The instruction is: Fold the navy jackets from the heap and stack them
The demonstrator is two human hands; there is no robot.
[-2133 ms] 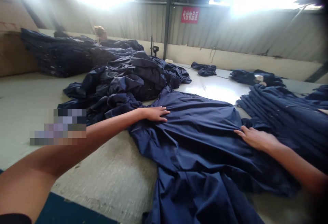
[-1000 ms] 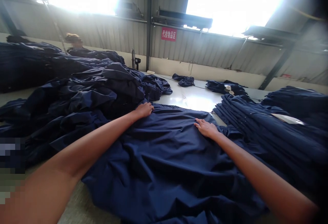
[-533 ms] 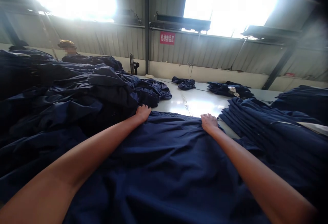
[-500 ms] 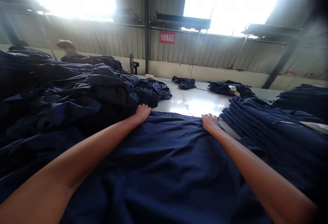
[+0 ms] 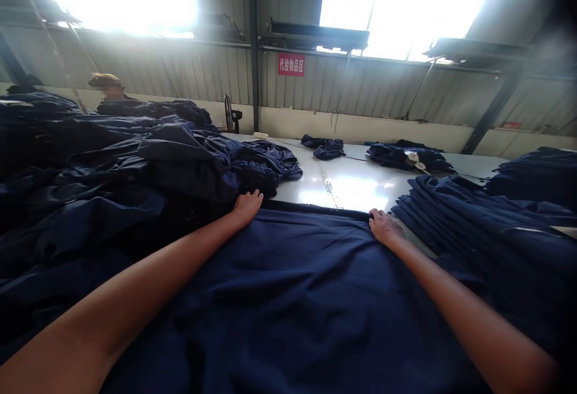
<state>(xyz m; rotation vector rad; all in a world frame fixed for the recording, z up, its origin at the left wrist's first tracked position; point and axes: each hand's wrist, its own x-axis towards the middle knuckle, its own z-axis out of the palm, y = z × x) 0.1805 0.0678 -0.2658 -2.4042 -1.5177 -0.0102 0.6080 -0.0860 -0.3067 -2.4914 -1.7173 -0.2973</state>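
Observation:
A dark navy garment point(image 5: 297, 298) lies spread out in front of me, its straight far edge like a waistband, stretched between my hands. My left hand point(image 5: 249, 206) grips the left end of that edge, fingers curled over it. At the right end, my right hand point(image 5: 385, 224) has its fingers closed on the same edge. The cloth between them is fairly flat, with a few slanting creases. Its near part runs out of view at the bottom, so the whole cut of the garment is hidden.
A large loose heap of navy garments point(image 5: 148, 154) rises at my left; a neat folded stack point(image 5: 469, 220) stands at my right. Smaller bundles point(image 5: 327, 146) lie farther back on the white table point(image 5: 311, 172). Beyond the heap are a person point(image 5: 110, 86) and a fan point(image 5: 231, 115).
My right hand has moved right and slightly nearer, pulling the garment's far edge wider and smoother. My left hand has come slightly nearer. The view has shifted a little.

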